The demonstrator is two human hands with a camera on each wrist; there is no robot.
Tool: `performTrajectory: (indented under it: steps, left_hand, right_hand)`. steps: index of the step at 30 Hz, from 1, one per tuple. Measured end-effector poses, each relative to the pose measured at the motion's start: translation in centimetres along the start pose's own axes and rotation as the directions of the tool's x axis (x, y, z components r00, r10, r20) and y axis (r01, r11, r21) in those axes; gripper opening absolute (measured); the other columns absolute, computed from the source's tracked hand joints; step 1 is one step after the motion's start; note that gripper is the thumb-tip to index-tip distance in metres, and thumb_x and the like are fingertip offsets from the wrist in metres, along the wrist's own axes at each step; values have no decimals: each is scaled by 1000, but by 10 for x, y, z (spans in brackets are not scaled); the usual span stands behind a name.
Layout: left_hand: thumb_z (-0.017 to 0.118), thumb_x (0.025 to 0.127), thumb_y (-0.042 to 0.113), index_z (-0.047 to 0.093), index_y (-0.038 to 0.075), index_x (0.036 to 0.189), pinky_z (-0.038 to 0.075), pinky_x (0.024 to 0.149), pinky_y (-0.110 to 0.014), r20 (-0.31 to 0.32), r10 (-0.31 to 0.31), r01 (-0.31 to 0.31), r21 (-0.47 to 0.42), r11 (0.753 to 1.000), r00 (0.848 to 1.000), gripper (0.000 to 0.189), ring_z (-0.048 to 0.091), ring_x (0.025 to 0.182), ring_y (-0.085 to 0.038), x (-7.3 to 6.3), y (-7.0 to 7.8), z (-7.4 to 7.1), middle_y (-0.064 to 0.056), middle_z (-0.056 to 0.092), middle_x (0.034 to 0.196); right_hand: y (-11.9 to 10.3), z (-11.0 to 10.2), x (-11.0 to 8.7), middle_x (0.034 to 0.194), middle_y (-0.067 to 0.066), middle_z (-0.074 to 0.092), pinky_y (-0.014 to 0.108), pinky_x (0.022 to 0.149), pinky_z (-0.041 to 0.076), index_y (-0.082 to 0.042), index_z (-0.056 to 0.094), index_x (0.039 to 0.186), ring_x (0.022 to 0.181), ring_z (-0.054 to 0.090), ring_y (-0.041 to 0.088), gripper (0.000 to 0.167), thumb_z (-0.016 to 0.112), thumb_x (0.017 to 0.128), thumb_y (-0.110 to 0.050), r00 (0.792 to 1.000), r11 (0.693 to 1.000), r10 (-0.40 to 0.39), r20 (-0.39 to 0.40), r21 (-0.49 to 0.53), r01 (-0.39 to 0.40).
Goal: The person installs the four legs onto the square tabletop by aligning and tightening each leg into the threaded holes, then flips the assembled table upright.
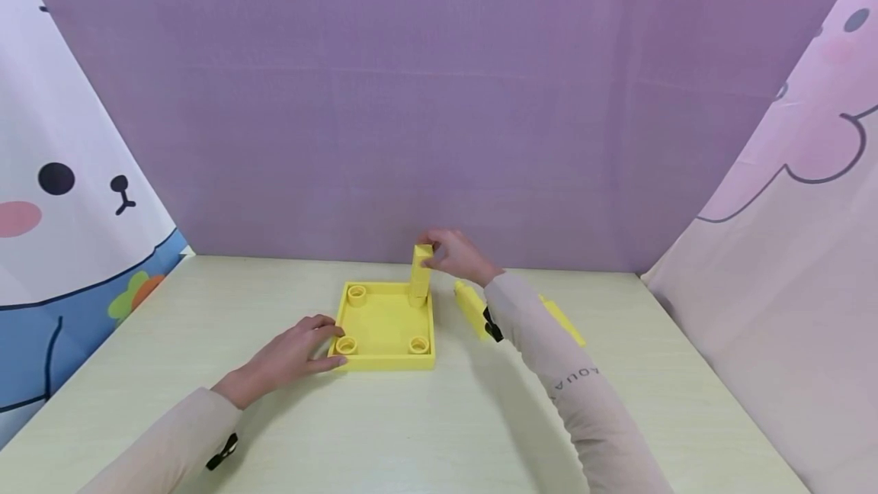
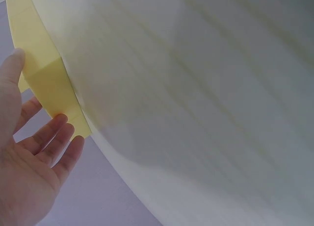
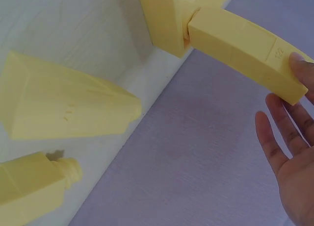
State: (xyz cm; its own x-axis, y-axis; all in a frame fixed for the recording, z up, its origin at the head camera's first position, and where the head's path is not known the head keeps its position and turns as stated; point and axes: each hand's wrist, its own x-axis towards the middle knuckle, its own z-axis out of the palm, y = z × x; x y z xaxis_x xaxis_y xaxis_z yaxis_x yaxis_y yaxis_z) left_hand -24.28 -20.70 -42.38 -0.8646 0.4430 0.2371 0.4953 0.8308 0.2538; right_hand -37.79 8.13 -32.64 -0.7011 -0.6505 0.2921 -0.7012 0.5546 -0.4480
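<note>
A square yellow plastic panel (image 1: 384, 363) lies on the table, with a raised rim and round sockets at its corners. A tapered yellow leg (image 1: 419, 280) stands upright at the panel's far right corner. Near its top, the thumb and fingers of my right hand (image 1: 458, 253) pinch it. A narrow gap shows between leg and panel in the right wrist view, where the leg (image 3: 235, 44) bears a moulded number. My left hand (image 1: 295, 351) grips the panel's near left corner, thumb at the front and fingers along the left rim; the left wrist view shows the panel's edge (image 2: 49, 79) there.
Two loose yellow legs lie right of the panel: one leg (image 1: 469, 307) close to it, another leg (image 1: 564, 320) partly behind my right sleeve. Threaded ends show in the right wrist view. A purple cloth (image 1: 411, 113) rises behind the table, with patterned curtains at both sides.
</note>
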Motion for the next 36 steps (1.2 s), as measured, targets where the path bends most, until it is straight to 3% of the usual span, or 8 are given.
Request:
performTrajectory:
  steps: [8, 16, 23, 30, 36]
  left_hand:
    - [66, 80, 43, 63, 9, 109, 50, 85, -42, -4, 8, -8, -5, 1000, 1000, 45, 55, 102, -25, -1, 0, -1, -10, 57, 113]
    - [66, 80, 43, 63, 9, 109, 50, 85, -41, -2, 13, -13, -12, 1000, 1000, 44, 55, 102, -24, -1, 2, -2, -9, 57, 113]
    - [65, 81, 43, 64, 10, 108, 50, 84, -39, -22, 37, -37, 11, 999, 999, 43, 55, 102, -23, 0, 2, -1, -9, 58, 112]
    - [65, 80, 44, 64, 10, 108, 50, 84, -39, -23, 44, -43, 15, 999, 999, 43, 55, 102, -23, 0, 0, 0, -9, 58, 112]
    - [65, 80, 43, 64, 10, 108, 50, 84, -39, -23, 46, -46, 18, 999, 999, 44, 55, 101, -22, 0, -1, 0, -9, 58, 112]
  right_hand:
    - [2, 11, -1, 105, 10, 63, 32, 79, 51, -4, 61, 111, 87, 61, 20, 36, 71, 79, -20, 992, 997, 69, -103, -14, -71]
    - [2, 15, -1, 104, 6, 62, 30, 77, 50, -11, 61, 109, 87, 59, 17, 32, 71, 80, -23, 984, 992, 127, -124, -7, -129]
    - [3, 9, -1, 114, 8, 60, 32, 85, 49, -7, 57, 116, 98, 58, 20, 41, 70, 81, -22, 993, 994, 104, -48, -19, -105]
    - [5, 4, 1, 125, 11, 56, 38, 95, 44, -4, 55, 121, 112, 53, 25, 43, 68, 81, -14, 999, 999, 19, 38, -39, -17]
    - [3, 0, 3, 129, 15, 53, 42, 92, 47, -6, 55, 121, 117, 50, 28, 41, 65, 82, -7, 994, 1000, -8, 109, 7, 7]
